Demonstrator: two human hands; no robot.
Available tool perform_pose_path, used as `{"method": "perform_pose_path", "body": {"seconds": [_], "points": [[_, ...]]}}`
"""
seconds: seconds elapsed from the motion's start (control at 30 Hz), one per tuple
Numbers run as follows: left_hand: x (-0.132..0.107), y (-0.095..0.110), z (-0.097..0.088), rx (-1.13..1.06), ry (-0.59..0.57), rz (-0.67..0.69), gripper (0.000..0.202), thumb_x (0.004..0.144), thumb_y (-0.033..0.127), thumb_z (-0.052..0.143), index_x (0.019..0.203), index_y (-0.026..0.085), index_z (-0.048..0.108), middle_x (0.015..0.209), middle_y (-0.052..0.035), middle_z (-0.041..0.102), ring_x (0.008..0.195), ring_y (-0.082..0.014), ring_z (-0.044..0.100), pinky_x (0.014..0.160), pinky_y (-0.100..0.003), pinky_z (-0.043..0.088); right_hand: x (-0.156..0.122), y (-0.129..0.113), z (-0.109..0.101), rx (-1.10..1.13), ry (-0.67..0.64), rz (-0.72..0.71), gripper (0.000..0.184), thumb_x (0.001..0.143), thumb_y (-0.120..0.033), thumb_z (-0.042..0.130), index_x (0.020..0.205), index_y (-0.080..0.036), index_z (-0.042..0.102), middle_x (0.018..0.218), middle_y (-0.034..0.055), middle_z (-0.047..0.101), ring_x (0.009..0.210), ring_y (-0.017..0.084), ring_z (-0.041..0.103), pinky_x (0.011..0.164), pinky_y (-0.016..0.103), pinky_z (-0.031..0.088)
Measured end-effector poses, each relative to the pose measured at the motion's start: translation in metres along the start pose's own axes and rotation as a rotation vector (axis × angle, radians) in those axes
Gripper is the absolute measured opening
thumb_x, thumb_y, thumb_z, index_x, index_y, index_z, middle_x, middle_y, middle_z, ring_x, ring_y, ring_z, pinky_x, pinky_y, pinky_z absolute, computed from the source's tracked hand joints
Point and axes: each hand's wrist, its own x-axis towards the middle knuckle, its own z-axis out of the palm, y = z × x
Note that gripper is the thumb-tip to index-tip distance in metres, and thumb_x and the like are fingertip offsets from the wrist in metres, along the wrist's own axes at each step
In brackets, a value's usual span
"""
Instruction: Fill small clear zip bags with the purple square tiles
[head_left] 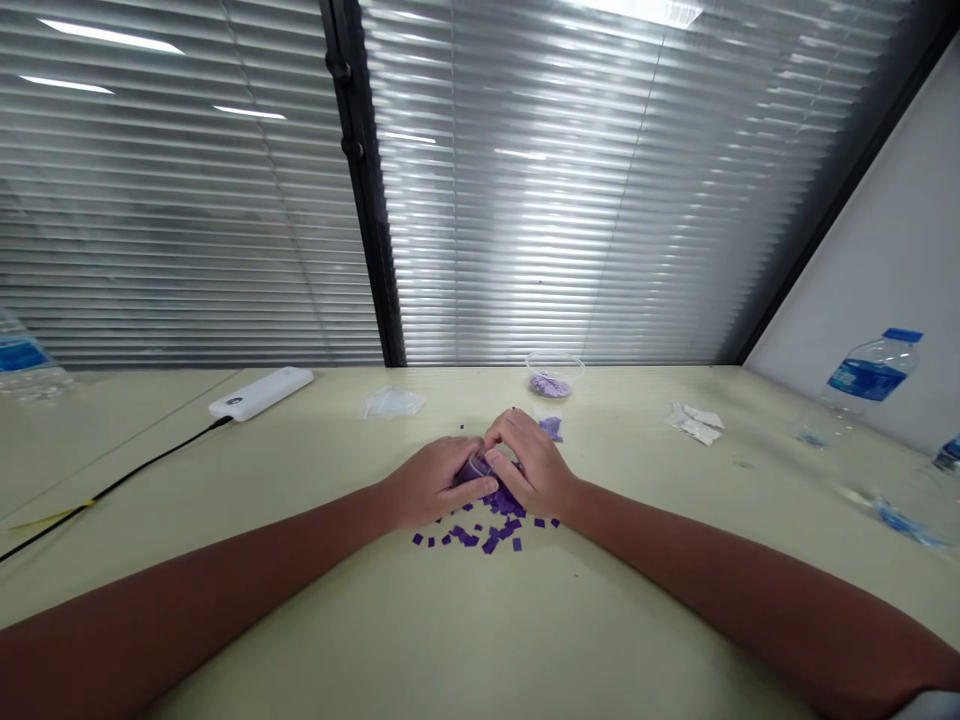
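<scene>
My left hand (pixel 435 484) is closed around what looks like a small clear container (pixel 475 467) with purple bits in it, its thumb lying across the near side. Close against it, my right hand (pixel 531 465) has its fingers curled over the container's top; whatever is between those fingertips is hidden. Small dark purple squares (pixel 504 502) are heaped under and between the hands, and several more are scattered on the table toward me. Just beyond my right hand lies a lighter purple piece (pixel 551 428).
Farther back stands a clear round tub (pixel 553 372) with pale purple bits. A clear plastic piece (pixel 394 402) and a white power bank (pixel 262 393) with a black cable (pixel 161 458) lie left. Rightward are crumpled white scraps (pixel 697 422) and a water bottle (pixel 862 380). Blinds rise behind.
</scene>
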Motion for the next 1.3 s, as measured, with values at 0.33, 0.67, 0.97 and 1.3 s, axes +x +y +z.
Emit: {"method": "perform_pose_path", "body": {"seconds": [0.33,0.67,0.97,1.3], "points": [[0.002,-0.002,0.004,0.096,0.088,-0.128,0.044,0.102,0.064,0.053,0.108,0.022,0.065,0.097,-0.0055,0.070,0.087,-0.0257,0.062,0.076,-0.036,0.045,-0.002,0.016,0.003,0.011,-0.116,0.250,0.039,0.113,-0.032,0.035,0.082,-0.020,0.056,0.077,0.0020,0.063,0.071,0.017,0.056,0.070,0.031,0.040],[0.000,-0.001,0.003,0.058,0.053,-0.070,0.041,0.103,0.062,0.054,0.105,0.022,0.063,0.097,-0.0055,0.068,0.087,-0.0251,0.059,0.075,-0.035,0.043,-0.002,0.014,0.004,0.011,-0.143,0.185,0.028,0.098,-0.021,0.047,0.070,-0.022,0.045,0.063,-0.0019,0.052,0.060,0.015,0.049,0.061,0.028,0.037],[-0.001,0.002,0.001,0.061,-0.003,-0.036,0.039,0.097,0.060,0.064,0.094,0.022,0.057,0.091,-0.0036,0.065,0.080,-0.0226,0.056,0.070,-0.033,0.039,-0.001,0.018,0.007,0.056,-0.218,0.204,0.032,0.095,-0.023,0.050,0.064,-0.022,0.040,0.058,-0.0044,0.045,0.055,0.012,0.042,0.057,0.026,0.034],[0.003,-0.009,0.006,0.054,0.145,-0.337,0.046,0.095,0.070,0.057,0.094,0.023,0.053,0.080,0.0004,0.059,0.071,-0.0211,0.054,0.058,-0.030,0.035,-0.004,0.016,0.003,0.000,-0.167,0.293,0.027,0.098,-0.018,0.042,0.076,-0.020,0.057,0.067,-0.0014,0.059,0.058,0.014,0.052,0.060,0.026,0.036]]}}
